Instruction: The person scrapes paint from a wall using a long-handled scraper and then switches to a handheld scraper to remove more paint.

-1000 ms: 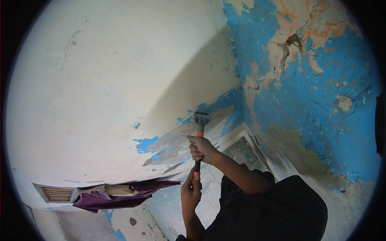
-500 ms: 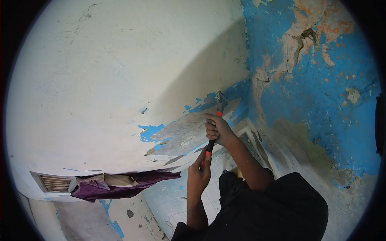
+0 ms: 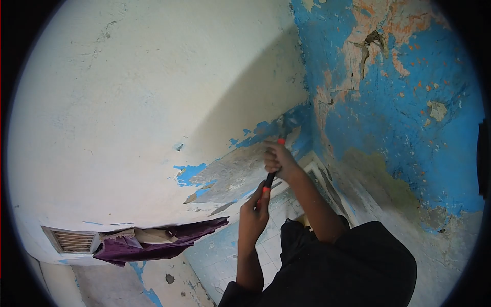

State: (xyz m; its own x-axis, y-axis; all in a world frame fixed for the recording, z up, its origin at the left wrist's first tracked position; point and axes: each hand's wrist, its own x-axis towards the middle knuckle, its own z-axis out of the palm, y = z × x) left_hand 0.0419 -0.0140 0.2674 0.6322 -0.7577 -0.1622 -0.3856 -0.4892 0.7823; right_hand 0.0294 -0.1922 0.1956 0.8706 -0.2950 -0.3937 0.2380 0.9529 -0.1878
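Both my hands grip a hammer with a black-and-red handle (image 3: 270, 179). My right hand (image 3: 280, 160) is wrapped round the upper handle, just below a red band. Lower down, my left hand (image 3: 253, 215) is closed round the red end. The grey hammer head (image 3: 282, 125) is blurred and lies against or close to a patch of blue paint (image 3: 296, 117) low on the pale wall; contact cannot be made out. Below that patch, bare grey plaster (image 3: 238, 166) shows with ragged paint edges.
On the right is a blue wall (image 3: 388, 117) with flaking paint and a deep crack (image 3: 369, 46). A slatted vent (image 3: 74, 240) sits at lower left beside purple cloth (image 3: 153, 248). The tiled floor (image 3: 220, 261) lies below. A shadow crosses the pale wall.
The view has shifted slightly, with the wall corner farther left. The hammer head has become blurred and appears slightly higher. Both hands keep their hold on the handle.
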